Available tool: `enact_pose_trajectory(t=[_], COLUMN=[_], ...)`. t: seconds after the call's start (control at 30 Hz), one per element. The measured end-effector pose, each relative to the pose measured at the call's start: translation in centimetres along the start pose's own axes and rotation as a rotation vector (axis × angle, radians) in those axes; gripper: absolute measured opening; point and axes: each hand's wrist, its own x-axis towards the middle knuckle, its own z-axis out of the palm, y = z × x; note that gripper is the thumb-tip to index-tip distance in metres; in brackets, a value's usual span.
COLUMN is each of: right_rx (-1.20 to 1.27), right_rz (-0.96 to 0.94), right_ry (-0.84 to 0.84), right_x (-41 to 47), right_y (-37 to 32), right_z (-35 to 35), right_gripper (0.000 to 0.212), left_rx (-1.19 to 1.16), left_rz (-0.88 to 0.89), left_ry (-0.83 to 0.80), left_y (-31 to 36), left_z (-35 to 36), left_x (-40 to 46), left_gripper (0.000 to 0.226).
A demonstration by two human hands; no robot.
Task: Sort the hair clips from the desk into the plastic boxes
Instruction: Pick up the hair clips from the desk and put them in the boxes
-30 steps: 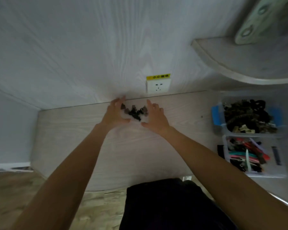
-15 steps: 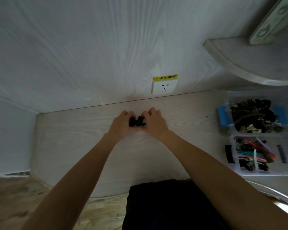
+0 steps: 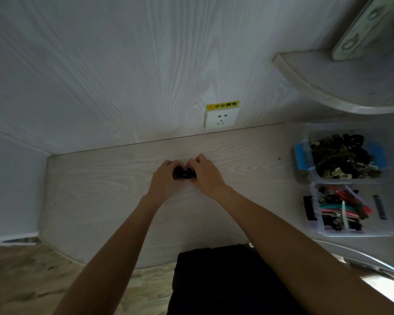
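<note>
A small bunch of black hair clips [image 3: 184,174] lies on the pale wooden desk [image 3: 100,185], squeezed between my two hands. My left hand [image 3: 164,178] curls around the bunch from the left and my right hand [image 3: 205,173] curls around it from the right, fingers bent over the clips. At the right edge stands a plastic box with blue latches [image 3: 301,155] full of dark clips. In front of it is a clear plastic box [image 3: 355,233] holding coloured and black clips.
A white wall socket [image 3: 221,119] with a yellow label sits in the back panel just above the desk. A curved shelf [image 3: 328,87] juts out at the upper right. A black chair seat [image 3: 225,280] is below the desk's front edge.
The clips were spread out near the back panel between my open hands. Both hands have drawn them toward me into a tight bunch and curled round it.
</note>
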Motion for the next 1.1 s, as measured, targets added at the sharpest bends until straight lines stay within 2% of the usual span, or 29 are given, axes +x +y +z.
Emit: enact_pose_trajectory(t=[0.17, 0.3, 0.5, 0.63, 0.77, 0.93, 1.1], right_rx=[0.035, 0.166, 0.374, 0.512, 0.697, 0.434, 0.211], right_rz=[-0.005, 0.029, 0.06, 0.089, 0.294, 0.388, 0.405], right_ry=[0.002, 0.019, 0.17, 0.295, 0.437, 0.601, 0.569], right_x=[-0.3, -1.0, -4.6, -9.3, -13.7, -17.0, -18.1], right_y=[0.1, 0.0, 1.7, 4.9, 9.7, 16.9, 21.6], right_z=[0.0, -0.7, -4.9, -9.2, -13.2, -18.0, -21.8], right_gripper=[0.027, 0.03, 0.029, 0.025, 0.022, 0.027, 0.031], left_rx=[0.0, -0.049, -0.301, -0.454, -0.456, -0.281, -0.25], left_rz=[0.004, 0.008, 0.114, 0.266, 0.376, 0.461, 0.469], left_ry=[-0.011, -0.008, 0.087, -0.046, -0.184, -0.255, -0.224], left_y=[0.2, 0.4, 4.5, 10.5, 17.8, 27.1, 32.4], left_z=[0.2, 0.0, -1.6, -0.8, 1.9, 6.5, 10.2], left_x=[0.1, -0.1, -1.8, -2.4, -1.1, 0.8, 1.4], left_gripper=[0.032, 0.034, 0.024, 0.026, 0.023, 0.03, 0.046])
